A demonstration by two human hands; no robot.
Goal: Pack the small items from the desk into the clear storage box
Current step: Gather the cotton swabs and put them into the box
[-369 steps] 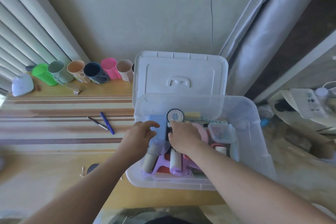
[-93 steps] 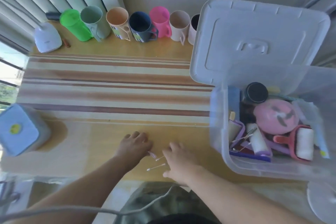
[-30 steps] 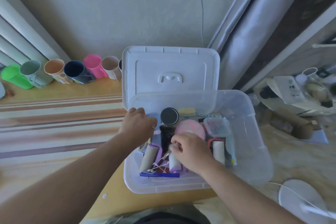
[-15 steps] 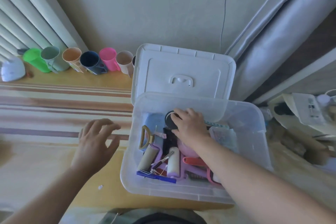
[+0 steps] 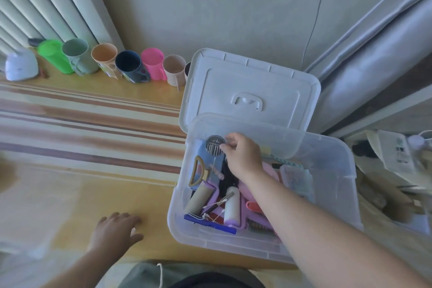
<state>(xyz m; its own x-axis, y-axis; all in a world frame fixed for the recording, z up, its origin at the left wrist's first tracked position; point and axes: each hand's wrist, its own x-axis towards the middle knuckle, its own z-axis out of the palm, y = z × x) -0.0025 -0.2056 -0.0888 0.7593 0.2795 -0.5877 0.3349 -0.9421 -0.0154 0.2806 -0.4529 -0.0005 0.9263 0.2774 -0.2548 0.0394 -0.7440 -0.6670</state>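
Striped tabletop [image 5: 81, 124] with clear box [image 5: 334, 194] at right edge, lid [image 5: 250, 91] propped behind it. Box crammed: lint rollers [image 5: 231, 206], blue pen [image 5: 210, 224], cotton swabs [image 5: 214, 214]. Cups [image 5: 131, 68] lined along wall. Right hand [image 5: 243, 156] inside box, pinching round disc [image 5: 215, 144] at back left. Left hand [image 5: 114, 231] flat on tabletop, fingers spread, holding nothing.

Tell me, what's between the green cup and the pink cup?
In the head view: a grey-green cup, an orange cup and a dark blue cup.
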